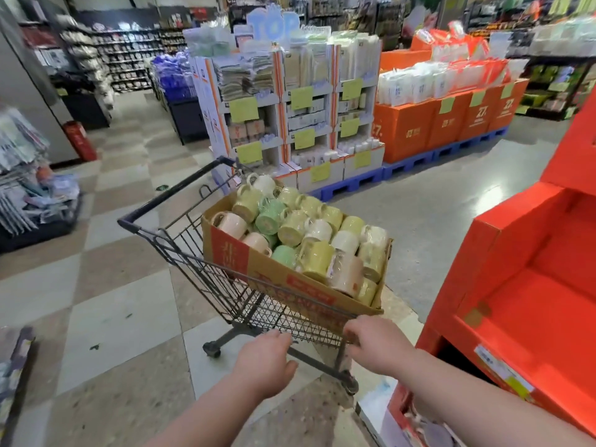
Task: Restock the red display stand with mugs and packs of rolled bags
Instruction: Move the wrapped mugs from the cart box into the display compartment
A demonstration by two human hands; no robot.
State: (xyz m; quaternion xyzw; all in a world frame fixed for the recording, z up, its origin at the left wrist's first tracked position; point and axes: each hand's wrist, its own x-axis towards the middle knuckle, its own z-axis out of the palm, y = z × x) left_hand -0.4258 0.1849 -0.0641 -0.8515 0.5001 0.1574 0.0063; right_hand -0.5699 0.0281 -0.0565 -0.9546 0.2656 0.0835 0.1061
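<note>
Wire cart [225,291] on tiled floor [113,301]; cardboard box [232,253] of mugs [290,227] inside.

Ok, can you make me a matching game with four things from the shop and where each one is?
Things:
1. pastel ceramic mugs
2. red fire extinguisher
3. tall red cardboard display stand
4. blue plastic pallets

Places:
A. under the orange cardboard boxes
B. right of the black wire shopping cart
C. in the brown cardboard box in the cart
D. on the floor by the grey wall

Pairs: 1-C, 2-D, 3-B, 4-A.
</note>
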